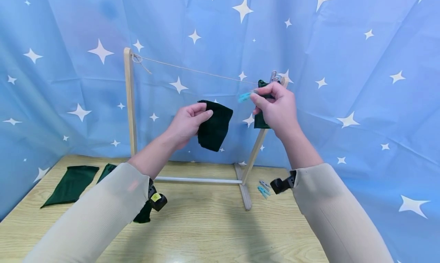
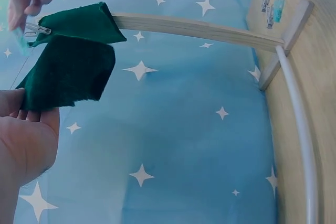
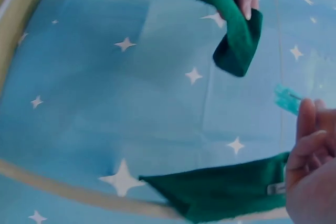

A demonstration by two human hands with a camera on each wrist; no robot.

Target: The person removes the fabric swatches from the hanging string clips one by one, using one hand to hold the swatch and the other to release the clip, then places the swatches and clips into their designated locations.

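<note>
My left hand point(image 1: 187, 123) pinches a dark green cloth point(image 1: 215, 127) by its upper left edge, between thumb and fingers. The cloth hangs just below the string point(image 1: 192, 70) of a wooden stand. In my right hand point(image 1: 280, 106) a turquoise clothespin point(image 1: 245, 97) is held between thumb and fingertips, close to the string and right of the cloth. Behind that hand a second green cloth point(image 1: 261, 120) hangs at the string's right end, with a grey clip point(image 2: 38, 28) on it in the left wrist view. Both held things also show in the right wrist view.
The stand's left post point(image 1: 130, 102) and right post point(image 1: 255, 156) are joined low down by a white bar point(image 1: 199, 180). Several clothespins point(image 1: 264, 191) lie on the table point(image 1: 199, 225) beside the right foot. More green cloths point(image 1: 72, 183) lie at the left, partly hidden by my left sleeve.
</note>
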